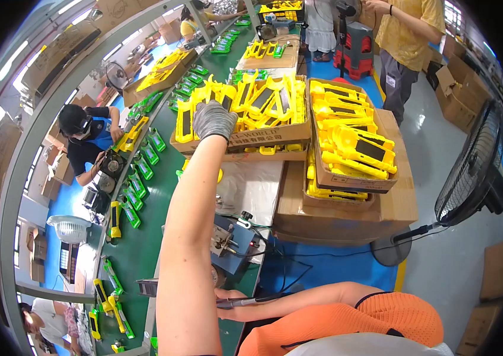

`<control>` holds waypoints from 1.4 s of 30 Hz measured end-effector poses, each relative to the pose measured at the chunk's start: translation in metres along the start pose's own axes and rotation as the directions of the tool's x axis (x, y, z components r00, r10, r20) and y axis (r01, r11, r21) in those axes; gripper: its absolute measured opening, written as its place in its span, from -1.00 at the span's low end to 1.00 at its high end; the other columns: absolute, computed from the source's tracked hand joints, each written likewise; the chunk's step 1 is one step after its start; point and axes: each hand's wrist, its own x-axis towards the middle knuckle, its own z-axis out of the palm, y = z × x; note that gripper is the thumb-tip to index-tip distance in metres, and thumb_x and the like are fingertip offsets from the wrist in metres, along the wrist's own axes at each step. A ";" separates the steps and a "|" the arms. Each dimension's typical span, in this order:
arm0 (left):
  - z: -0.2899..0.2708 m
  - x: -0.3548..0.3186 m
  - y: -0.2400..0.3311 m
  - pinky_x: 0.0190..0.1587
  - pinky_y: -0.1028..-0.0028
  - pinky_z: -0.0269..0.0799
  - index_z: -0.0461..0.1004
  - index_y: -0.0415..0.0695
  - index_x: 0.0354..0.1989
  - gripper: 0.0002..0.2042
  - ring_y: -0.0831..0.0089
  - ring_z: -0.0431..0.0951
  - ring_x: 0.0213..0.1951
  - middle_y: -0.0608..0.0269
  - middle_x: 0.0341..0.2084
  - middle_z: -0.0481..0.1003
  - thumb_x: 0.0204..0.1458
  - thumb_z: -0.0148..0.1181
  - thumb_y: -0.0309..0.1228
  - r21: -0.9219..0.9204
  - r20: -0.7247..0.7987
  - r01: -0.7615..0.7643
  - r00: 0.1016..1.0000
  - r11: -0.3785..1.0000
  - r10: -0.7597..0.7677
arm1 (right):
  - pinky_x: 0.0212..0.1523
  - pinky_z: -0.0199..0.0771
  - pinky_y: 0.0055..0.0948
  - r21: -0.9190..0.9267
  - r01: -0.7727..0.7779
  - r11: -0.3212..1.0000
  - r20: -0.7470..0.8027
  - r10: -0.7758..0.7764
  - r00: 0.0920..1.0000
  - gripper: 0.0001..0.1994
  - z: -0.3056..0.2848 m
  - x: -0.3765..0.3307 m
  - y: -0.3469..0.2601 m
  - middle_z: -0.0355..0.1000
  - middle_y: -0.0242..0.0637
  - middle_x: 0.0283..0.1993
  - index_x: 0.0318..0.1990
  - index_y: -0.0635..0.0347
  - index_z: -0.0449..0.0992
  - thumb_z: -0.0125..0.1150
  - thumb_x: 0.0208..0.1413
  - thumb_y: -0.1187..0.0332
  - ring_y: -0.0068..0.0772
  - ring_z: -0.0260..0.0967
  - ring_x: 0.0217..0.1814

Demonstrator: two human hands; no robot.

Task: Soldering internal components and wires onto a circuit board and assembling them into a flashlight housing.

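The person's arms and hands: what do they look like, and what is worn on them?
The left hand wears a grey knitted glove with a dark edge at the wrist; the left forearm is bare. The right hand, partly hidden, shows no glove; the right forearm is bare below an orange, textured sleeve with dark trim.

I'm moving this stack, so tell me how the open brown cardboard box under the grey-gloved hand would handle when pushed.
The brown cardboard box is probably heavy, heaped with yellow plastic housings. Loose top pieces may spill, since they rise above its rim. It might shift, resting on another brown cardboard box.
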 end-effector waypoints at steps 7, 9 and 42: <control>-0.016 0.007 -0.002 0.14 0.22 0.43 0.52 -0.20 0.05 -0.42 0.03 0.51 0.08 -0.17 0.07 0.44 -0.08 0.32 -0.04 0.016 0.040 -0.073 0.997 0.997 0.072 | -0.46 0.36 -0.51 -0.062 -0.098 0.993 0.028 0.100 0.995 -0.73 -0.004 0.002 -0.022 0.40 -0.41 -0.48 -0.12 0.16 0.36 0.27 0.20 0.23 -0.63 0.33 -0.49; -0.018 0.013 -0.008 0.14 0.23 0.44 0.51 -0.19 0.06 -0.42 0.02 0.52 0.08 -0.17 0.09 0.44 -0.08 0.30 -0.03 -0.051 0.159 -0.033 0.986 0.998 0.040 | -0.47 0.36 -0.51 -0.069 -0.081 0.994 0.033 0.084 0.996 -0.73 -0.003 0.002 -0.022 0.41 -0.40 -0.48 -0.12 0.16 0.36 0.27 0.20 0.23 -0.63 0.33 -0.49; -0.019 0.014 -0.024 0.12 0.20 0.43 0.44 -0.32 0.03 -0.42 -0.11 0.50 -0.01 -0.29 -0.02 0.39 -0.23 0.43 -0.32 -0.438 -0.259 -0.102 0.966 0.893 -0.017 | -0.43 0.35 -0.52 -0.070 -0.162 0.984 0.037 0.165 0.986 -0.75 -0.001 0.001 -0.034 0.41 -0.43 -0.44 -0.13 0.19 0.37 0.27 0.20 0.27 -0.65 0.31 -0.48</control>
